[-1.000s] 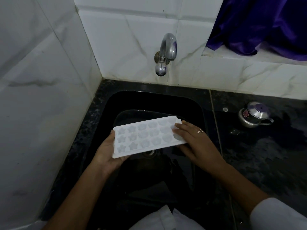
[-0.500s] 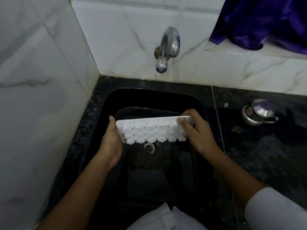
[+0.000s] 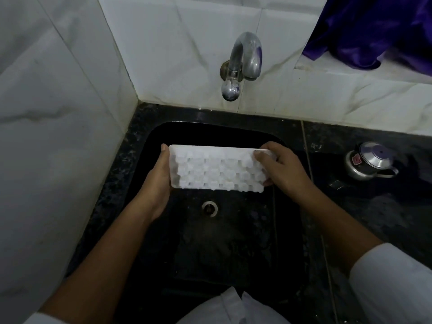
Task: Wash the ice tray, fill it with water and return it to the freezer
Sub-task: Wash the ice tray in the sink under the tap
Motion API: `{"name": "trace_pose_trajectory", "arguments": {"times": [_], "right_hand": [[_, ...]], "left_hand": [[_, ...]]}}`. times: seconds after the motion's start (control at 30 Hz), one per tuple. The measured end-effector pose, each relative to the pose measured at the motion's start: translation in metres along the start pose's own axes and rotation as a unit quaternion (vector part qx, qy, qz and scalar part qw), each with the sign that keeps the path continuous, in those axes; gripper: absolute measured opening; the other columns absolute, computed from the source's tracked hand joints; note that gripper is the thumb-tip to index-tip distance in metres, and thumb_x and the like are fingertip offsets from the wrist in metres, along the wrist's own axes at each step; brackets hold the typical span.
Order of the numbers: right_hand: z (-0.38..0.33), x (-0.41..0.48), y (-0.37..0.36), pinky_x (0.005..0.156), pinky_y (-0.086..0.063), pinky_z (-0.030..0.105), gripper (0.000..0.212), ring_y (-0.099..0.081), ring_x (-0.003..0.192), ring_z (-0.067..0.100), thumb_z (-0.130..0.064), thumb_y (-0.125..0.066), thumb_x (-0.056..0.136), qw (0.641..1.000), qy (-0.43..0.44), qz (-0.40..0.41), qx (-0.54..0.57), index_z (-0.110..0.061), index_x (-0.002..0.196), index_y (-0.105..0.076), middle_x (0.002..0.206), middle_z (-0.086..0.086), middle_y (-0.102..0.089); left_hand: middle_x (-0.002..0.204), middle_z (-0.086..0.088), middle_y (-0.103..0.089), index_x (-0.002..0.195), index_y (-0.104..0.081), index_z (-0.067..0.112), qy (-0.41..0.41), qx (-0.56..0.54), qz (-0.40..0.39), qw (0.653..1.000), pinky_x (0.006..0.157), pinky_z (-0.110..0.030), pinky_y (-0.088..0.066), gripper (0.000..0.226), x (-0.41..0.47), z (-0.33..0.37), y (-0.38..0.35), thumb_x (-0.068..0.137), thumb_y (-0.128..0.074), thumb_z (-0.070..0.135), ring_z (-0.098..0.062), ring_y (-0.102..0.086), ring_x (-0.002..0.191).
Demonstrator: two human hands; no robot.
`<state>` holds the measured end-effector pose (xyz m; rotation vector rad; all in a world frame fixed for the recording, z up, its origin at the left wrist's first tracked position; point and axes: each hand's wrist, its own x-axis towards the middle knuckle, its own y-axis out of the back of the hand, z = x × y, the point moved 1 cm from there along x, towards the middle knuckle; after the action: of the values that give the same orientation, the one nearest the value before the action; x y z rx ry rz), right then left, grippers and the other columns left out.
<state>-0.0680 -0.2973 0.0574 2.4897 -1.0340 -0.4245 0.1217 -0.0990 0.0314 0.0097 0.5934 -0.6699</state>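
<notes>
I hold a white ice tray (image 3: 216, 168) over the black sink (image 3: 236, 258), turned upside down so the bumpy undersides of its moulds face me. My left hand (image 3: 155, 187) grips its left end, thumb along the edge. My right hand (image 3: 284, 168) grips its right end, fingers curled over the moulds. The metal tap (image 3: 243, 64) sticks out of the tiled wall above the sink, and no water runs from it. The drain (image 3: 209, 208) lies below the tray.
A small steel pot with a lid (image 3: 369, 163) stands on the dark counter (image 3: 374, 206) to the right of the sink. White marble-look tiles (image 3: 58, 136) close off the left and back. A purple cloth (image 3: 374, 31) hangs at the top right.
The tray was face up with its star moulds showing; both hands have flipped it over and lifted it slightly toward the tap. The view has tilted up a little.
</notes>
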Motion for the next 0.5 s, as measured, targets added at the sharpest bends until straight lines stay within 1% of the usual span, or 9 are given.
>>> {"name": "trace_pose_trajectory", "arguments": {"times": [0.07,0.1,0.13,0.2,0.3,0.37,0.43,0.47,0.5], "right_hand": [[0.004,-0.008,0.000,0.068,-0.056,0.037,0.009,-0.067,0.080,0.015,-0.025,-0.067,0.100,0.993,0.114,-0.017,-0.030,-0.021,0.092,-0.069,0.088,0.001,-0.067],[0.007,-0.012,-0.001,0.070,-0.052,0.035,0.004,-0.065,0.081,0.013,-0.020,-0.070,0.098,0.984,0.168,-0.027,-0.048,-0.019,0.093,-0.071,0.089,0.001,-0.066],[0.012,-0.016,-0.002,0.073,-0.051,0.035,0.003,-0.065,0.086,0.014,-0.016,-0.073,0.095,0.973,0.215,-0.035,-0.071,-0.016,0.097,-0.072,0.093,0.001,-0.065],[0.022,-0.022,-0.008,0.084,-0.052,0.039,0.016,-0.064,0.103,0.021,-0.014,-0.076,0.093,0.951,0.277,-0.058,-0.127,-0.011,0.107,-0.072,0.107,0.004,-0.063],[0.032,-0.024,-0.012,0.105,-0.047,0.043,0.025,-0.050,0.134,0.029,-0.015,-0.071,0.093,0.913,0.335,-0.106,-0.208,-0.007,0.116,-0.067,0.125,0.009,-0.056],[0.035,-0.016,-0.011,0.116,-0.039,0.043,0.030,-0.042,0.144,0.031,-0.016,-0.070,0.093,0.886,0.363,-0.128,-0.259,-0.009,0.121,-0.065,0.132,0.010,-0.055],[0.036,-0.004,-0.009,0.123,-0.031,0.046,0.039,-0.039,0.146,0.031,-0.029,-0.071,0.092,0.863,0.361,-0.152,-0.318,-0.015,0.128,-0.063,0.138,0.007,-0.055],[0.035,0.002,-0.007,0.124,-0.028,0.046,0.047,-0.037,0.148,0.030,-0.039,-0.072,0.090,0.862,0.344,-0.159,-0.338,-0.019,0.131,-0.062,0.142,0.006,-0.053],[0.034,0.009,-0.005,0.124,-0.027,0.044,0.055,-0.034,0.149,0.029,-0.049,-0.073,0.088,0.872,0.318,-0.159,-0.337,-0.021,0.134,-0.060,0.146,0.005,-0.052]], "left_hand": [[0.120,0.000,-0.076,0.131,-0.064,0.029,0.031,-0.045,0.003,0.998,0.104,-0.045,-0.049,0.058,0.005,-0.004,0.007,0.108,-0.025,0.065,-0.022,-0.071,0.113],[0.126,-0.005,-0.073,0.137,-0.058,0.025,0.054,-0.083,0.003,0.995,0.107,-0.050,-0.047,0.059,0.009,-0.007,0.012,0.108,-0.027,0.065,-0.027,-0.067,0.117],[0.132,-0.012,-0.069,0.144,-0.053,0.019,0.076,-0.121,0.004,0.990,0.109,-0.055,-0.047,0.062,0.013,-0.011,0.019,0.108,-0.030,0.063,-0.033,-0.065,0.121],[0.140,-0.022,-0.065,0.149,-0.050,0.005,0.102,-0.183,-0.010,0.978,0.106,-0.057,-0.053,0.069,0.018,-0.016,0.028,0.108,-0.034,0.058,-0.041,-0.064,0.128],[0.141,-0.021,-0.066,0.147,-0.056,0.007,0.114,-0.219,-0.028,0.969,0.097,-0.054,-0.058,0.058,0.022,-0.019,0.031,0.108,-0.040,0.047,-0.036,-0.068,0.124],[0.136,-0.020,-0.070,0.139,-0.062,0.008,0.113,-0.216,-0.014,0.970,0.088,-0.052,-0.063,0.048,0.027,-0.019,0.032,0.106,-0.048,0.039,-0.034,-0.072,0.117],[0.133,-0.020,-0.071,0.134,-0.065,0.007,0.100,-0.209,0.002,0.973,0.085,-0.051,-0.064,0.042,0.031,-0.018,0.033,0.106,-0.051,0.035,-0.034,-0.073,0.114],[0.131,-0.019,-0.072,0.131,-0.066,0.008,0.090,-0.212,0.009,0.973,0.084,-0.051,-0.064,0.039,0.032,-0.017,0.034,0.107,-0.051,0.034,-0.034,-0.073,0.112],[0.127,-0.019,-0.074,0.128,-0.067,0.008,0.079,-0.217,0.017,0.973,0.081,-0.049,-0.065,0.037,0.034,-0.015,0.035,0.108,-0.050,0.034,-0.033,-0.075,0.109]]}}
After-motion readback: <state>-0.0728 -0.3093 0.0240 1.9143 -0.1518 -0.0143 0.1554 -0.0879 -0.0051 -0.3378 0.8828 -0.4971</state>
